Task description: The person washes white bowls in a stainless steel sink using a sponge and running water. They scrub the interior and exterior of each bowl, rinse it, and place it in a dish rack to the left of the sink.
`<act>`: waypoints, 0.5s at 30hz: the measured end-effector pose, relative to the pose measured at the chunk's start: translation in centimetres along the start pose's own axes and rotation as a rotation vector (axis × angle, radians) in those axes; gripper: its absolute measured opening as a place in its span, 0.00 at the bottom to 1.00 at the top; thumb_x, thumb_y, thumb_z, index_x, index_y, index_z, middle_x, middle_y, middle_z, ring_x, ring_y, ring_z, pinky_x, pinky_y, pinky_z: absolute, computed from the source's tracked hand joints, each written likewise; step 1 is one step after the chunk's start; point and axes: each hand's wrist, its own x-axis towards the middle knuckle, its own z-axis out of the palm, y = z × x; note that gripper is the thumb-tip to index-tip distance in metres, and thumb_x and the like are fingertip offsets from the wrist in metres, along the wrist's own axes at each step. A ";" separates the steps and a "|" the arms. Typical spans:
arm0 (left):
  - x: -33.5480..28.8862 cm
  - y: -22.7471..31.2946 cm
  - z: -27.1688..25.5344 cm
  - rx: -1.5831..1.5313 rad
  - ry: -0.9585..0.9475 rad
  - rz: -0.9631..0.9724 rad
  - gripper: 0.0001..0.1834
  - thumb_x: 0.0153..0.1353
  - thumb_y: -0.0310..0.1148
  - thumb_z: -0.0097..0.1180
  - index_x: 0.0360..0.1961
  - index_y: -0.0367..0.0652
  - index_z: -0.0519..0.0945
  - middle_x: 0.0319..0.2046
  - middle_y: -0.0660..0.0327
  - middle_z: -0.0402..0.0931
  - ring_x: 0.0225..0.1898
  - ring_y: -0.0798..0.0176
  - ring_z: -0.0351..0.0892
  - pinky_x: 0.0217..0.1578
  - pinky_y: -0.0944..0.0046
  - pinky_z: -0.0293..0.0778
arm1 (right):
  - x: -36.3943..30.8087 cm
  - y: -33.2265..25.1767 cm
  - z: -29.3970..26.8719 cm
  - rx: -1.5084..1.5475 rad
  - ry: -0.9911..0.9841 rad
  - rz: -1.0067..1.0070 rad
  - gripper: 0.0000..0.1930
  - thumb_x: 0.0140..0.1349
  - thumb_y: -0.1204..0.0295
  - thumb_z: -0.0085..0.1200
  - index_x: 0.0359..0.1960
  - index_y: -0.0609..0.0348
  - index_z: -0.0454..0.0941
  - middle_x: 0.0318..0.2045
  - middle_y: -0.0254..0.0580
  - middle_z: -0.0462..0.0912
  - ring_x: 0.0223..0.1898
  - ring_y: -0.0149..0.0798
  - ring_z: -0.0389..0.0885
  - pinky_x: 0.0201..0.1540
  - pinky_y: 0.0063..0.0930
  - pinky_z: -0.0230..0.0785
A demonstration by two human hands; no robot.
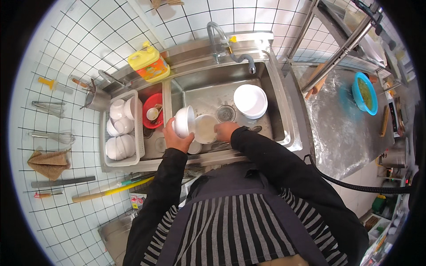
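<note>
My left hand (178, 138) is closed round a white bowl (184, 120), tilted on its side above the left part of the large sink (195, 94). Another may be nested with it; I cannot tell. Right beside it is a second white bowl (206, 127) with cloudy liquid in it. My right hand (226, 131) has its fingers closed at that bowl's right rim, fingertips partly hidden. Below the left bowl, a white dish (194, 147) shows in part. A stack of white round tubs or bowls (250, 101) stands at the sink's right, past the drain (226, 113).
A pale rack (137, 148) of white bowls stands left, next to a red basin (151, 119) in the small sink. Behind are a yellow detergent jug (150, 64) and a faucet (214, 42). To the right, a steel table (337, 133) bears a blue bowl (357, 95).
</note>
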 end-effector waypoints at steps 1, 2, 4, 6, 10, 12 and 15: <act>-0.1 0.1 -0.1 -0.036 0.032 -0.001 0.50 0.38 0.37 0.75 0.65 0.41 0.65 0.53 0.44 0.67 0.54 0.44 0.69 0.57 0.49 0.69 | 0.1 -0.6 0.3 -0.081 -0.046 -0.050 0.15 0.56 0.59 0.62 0.41 0.55 0.85 0.39 0.50 0.88 0.45 0.55 0.86 0.50 0.45 0.77; -0.2 0.2 -0.2 -0.077 0.054 -0.056 0.50 0.38 0.37 0.75 0.65 0.41 0.66 0.53 0.46 0.67 0.53 0.47 0.69 0.56 0.51 0.69 | 0.3 -1.0 0.7 -0.175 -0.126 -0.073 0.16 0.55 0.58 0.63 0.41 0.54 0.85 0.38 0.49 0.88 0.45 0.55 0.86 0.50 0.46 0.77; -0.6 0.1 -0.4 -0.194 0.086 -0.186 0.50 0.38 0.37 0.76 0.65 0.42 0.66 0.51 0.50 0.67 0.52 0.51 0.69 0.55 0.53 0.69 | 1.1 -1.7 1.5 -0.296 -0.210 -0.083 0.16 0.55 0.58 0.64 0.40 0.54 0.86 0.38 0.50 0.88 0.44 0.55 0.86 0.49 0.46 0.78; -1.2 -0.3 -0.4 -0.304 0.091 -0.264 0.50 0.38 0.37 0.76 0.65 0.42 0.66 0.49 0.53 0.66 0.51 0.55 0.68 0.54 0.56 0.69 | 1.9 -1.8 2.3 -0.398 -0.262 -0.100 0.15 0.56 0.59 0.64 0.39 0.55 0.86 0.37 0.51 0.87 0.43 0.55 0.86 0.47 0.47 0.79; -2.4 -1.3 -0.5 -0.448 0.089 -0.371 0.50 0.40 0.35 0.77 0.66 0.43 0.64 0.47 0.57 0.65 0.49 0.59 0.68 0.53 0.58 0.69 | 2.8 -1.3 3.4 -0.500 -0.215 -0.209 0.12 0.57 0.62 0.63 0.36 0.56 0.87 0.36 0.53 0.87 0.41 0.55 0.87 0.43 0.49 0.79; -2.8 -1.6 -0.5 -0.474 0.107 -0.349 0.50 0.41 0.35 0.77 0.66 0.43 0.64 0.47 0.57 0.65 0.48 0.59 0.69 0.52 0.58 0.70 | 2.8 -1.1 3.4 -0.540 -0.204 -0.231 0.10 0.59 0.64 0.61 0.36 0.55 0.87 0.36 0.51 0.87 0.41 0.55 0.87 0.42 0.49 0.79; -3.1 -1.8 -0.6 -0.516 0.104 -0.372 0.50 0.42 0.33 0.77 0.67 0.44 0.63 0.47 0.57 0.65 0.48 0.59 0.70 0.51 0.58 0.72 | 2.3 -0.8 2.6 -0.508 -0.215 -0.220 0.09 0.60 0.66 0.57 0.35 0.53 0.88 0.35 0.47 0.87 0.41 0.53 0.87 0.43 0.48 0.78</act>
